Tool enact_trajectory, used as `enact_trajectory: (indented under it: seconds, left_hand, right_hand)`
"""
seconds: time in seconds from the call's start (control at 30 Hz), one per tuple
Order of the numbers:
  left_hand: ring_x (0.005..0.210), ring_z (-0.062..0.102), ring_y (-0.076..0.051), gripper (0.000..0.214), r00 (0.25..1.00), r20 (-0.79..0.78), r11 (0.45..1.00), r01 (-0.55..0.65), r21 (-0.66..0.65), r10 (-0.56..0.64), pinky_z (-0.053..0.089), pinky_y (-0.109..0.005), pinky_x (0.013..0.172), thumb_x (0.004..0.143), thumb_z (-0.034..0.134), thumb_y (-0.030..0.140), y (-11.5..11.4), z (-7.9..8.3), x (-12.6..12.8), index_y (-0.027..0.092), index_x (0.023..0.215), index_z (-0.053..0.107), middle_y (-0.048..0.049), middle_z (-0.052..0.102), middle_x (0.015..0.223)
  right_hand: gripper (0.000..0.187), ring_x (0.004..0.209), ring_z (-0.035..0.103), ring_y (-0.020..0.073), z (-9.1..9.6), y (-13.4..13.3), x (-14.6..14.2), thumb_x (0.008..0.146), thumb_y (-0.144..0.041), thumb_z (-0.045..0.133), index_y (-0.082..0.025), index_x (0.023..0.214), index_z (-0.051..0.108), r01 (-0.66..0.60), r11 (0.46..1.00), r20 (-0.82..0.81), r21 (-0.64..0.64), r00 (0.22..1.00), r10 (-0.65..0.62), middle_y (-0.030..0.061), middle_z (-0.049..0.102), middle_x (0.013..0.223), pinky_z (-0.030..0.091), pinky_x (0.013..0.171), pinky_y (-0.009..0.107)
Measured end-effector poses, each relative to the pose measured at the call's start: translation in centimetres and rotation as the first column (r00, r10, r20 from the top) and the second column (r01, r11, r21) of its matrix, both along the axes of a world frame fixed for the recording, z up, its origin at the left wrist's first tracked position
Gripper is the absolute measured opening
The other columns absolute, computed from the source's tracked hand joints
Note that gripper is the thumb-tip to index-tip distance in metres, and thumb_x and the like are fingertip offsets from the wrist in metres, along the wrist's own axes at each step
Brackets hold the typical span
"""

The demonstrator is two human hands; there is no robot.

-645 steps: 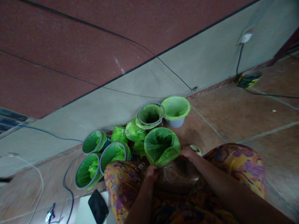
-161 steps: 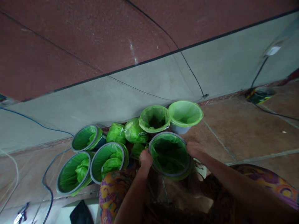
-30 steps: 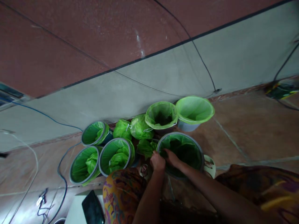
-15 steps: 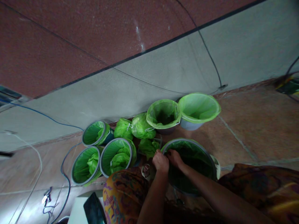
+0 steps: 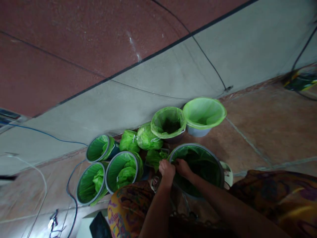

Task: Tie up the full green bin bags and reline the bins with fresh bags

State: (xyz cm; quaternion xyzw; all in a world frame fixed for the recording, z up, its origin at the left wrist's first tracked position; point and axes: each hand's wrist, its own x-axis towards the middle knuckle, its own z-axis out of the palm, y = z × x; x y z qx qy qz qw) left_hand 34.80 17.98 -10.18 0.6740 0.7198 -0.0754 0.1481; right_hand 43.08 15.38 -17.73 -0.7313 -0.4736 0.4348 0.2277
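Note:
A round bin [image 5: 215, 161] with a grey rim and a green plastic liner stands on the floor in front of me. My left hand [image 5: 166, 170] is closed on the rim and liner edge at the bin's near left side. My right hand [image 5: 182, 167] sits right beside it, fingers curled over the same stretch of liner just inside the rim. Both forearms reach in from the bottom of the view, over knees in patterned cloth.
Three more green-lined bins [image 5: 120, 170] stand at the left, and two bins [image 5: 169, 123] stand by the wall behind. Tied green bags [image 5: 147, 138] lie between them. Cables [image 5: 70, 195] run over the tiled floor at left. A dark phone [image 5: 99, 228] lies at bottom left.
Both hands came together at the bin's near left rim within the last second and stay there. The view has shifted slightly; earlier the hands were on opposite sides of the bin.

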Motion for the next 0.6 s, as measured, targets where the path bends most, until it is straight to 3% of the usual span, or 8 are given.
enact_trajectory:
  seconds: [0.1,0.27,0.43,0.6]
  left_hand:
    - [0.104,0.066,-0.026,0.026,1.0,-0.004,1.0,-0.003,-0.028,0.003,0.049,-0.03,0.086,0.083,0.051,0.01,0.2,0.5,0.1,0.007,0.102,0.069,-0.0195,0.069,0.105]
    - [0.103,0.067,-0.026,0.032,0.997,0.075,0.999,0.014,-0.045,-0.01,0.048,-0.03,0.083,0.079,0.067,0.029,0.8,1.4,-0.8,0.011,0.106,0.066,-0.0158,0.07,0.103]
    - [0.092,0.069,-0.021,0.023,0.978,0.209,0.993,0.016,-0.118,0.009,0.045,-0.027,0.075,0.082,0.063,0.03,1.0,1.4,-2.3,0.015,0.099,0.068,-0.0102,0.074,0.095]
    - [0.089,0.069,-0.02,0.02,0.963,0.269,0.995,0.0,-0.098,0.027,0.043,-0.025,0.073,0.083,0.062,0.028,0.6,1.2,-2.6,0.016,0.097,0.07,-0.0089,0.075,0.095]
  right_hand:
    - [0.02,0.076,0.063,0.0183,0.2,-0.1,0.0,0.082,-0.013,0.053,-0.01,0.084,0.073,0.002,1.0,0.0,-0.013,1.0,-0.002,0.0113,0.073,0.087,0.041,0.068,0.026]
    - [0.024,0.08,0.065,0.0182,0.1,-0.6,0.3,0.084,-0.01,0.051,-0.011,0.089,0.074,0.038,0.997,0.025,-0.062,0.999,-0.037,0.0117,0.074,0.09,0.041,0.069,0.024]
    - [0.023,0.078,0.064,0.0164,-0.5,-0.7,0.6,0.084,-0.007,0.051,-0.008,0.09,0.073,0.082,0.989,0.054,-0.123,0.996,-0.075,0.0144,0.072,0.09,0.038,0.065,0.024]
    - [0.026,0.073,0.062,0.0165,-1.1,-0.5,0.0,0.082,-0.002,0.049,-0.006,0.091,0.074,0.11,0.979,0.085,-0.169,0.992,-0.097,0.0159,0.071,0.09,0.037,0.061,0.025]
